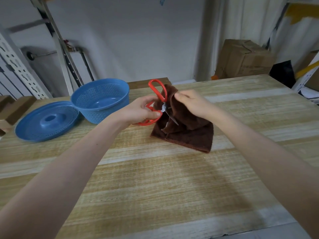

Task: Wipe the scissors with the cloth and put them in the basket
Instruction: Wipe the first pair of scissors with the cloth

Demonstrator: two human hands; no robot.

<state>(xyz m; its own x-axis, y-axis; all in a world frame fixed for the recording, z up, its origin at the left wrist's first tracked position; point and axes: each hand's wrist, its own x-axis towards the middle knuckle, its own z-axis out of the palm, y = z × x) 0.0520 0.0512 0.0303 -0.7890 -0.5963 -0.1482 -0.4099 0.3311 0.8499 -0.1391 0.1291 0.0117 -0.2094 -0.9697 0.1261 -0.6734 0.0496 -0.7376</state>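
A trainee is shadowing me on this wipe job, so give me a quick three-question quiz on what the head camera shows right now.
1. True or false: the scissors already lie in the basket.
2. Which hand lifts the cloth against the blades?
3. Fill in: seen from the camera, the blue lid lies to the basket's ____.

Key
1. False: the left hand holds them by a handle above the table, and the basket has nothing in it.
2. The right hand.
3. Left.
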